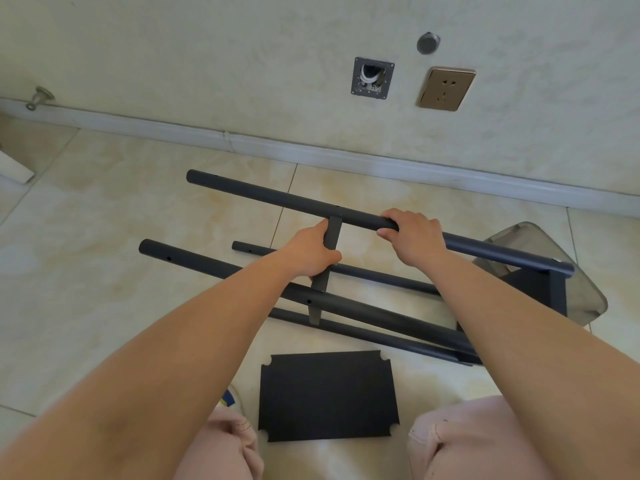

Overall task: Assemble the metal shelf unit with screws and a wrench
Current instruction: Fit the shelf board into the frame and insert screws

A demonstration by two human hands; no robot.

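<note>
Nearest, between the person's knees in pink trousers, a flat black shelf panel with notched corners lies on the tiled floor; no writing on it can be read. Beyond it the dark metal shelf frame lies on its side, its four round posts running from upper left down to lower right, open ends toward the left. The left hand is curled round a flat crossbar that stands between the upper posts. The right hand is wrapped over the top post. At the frame's right end sits a translucent grey stool. Farthest, the wall carries a gold socket and an open junction box.
</note>
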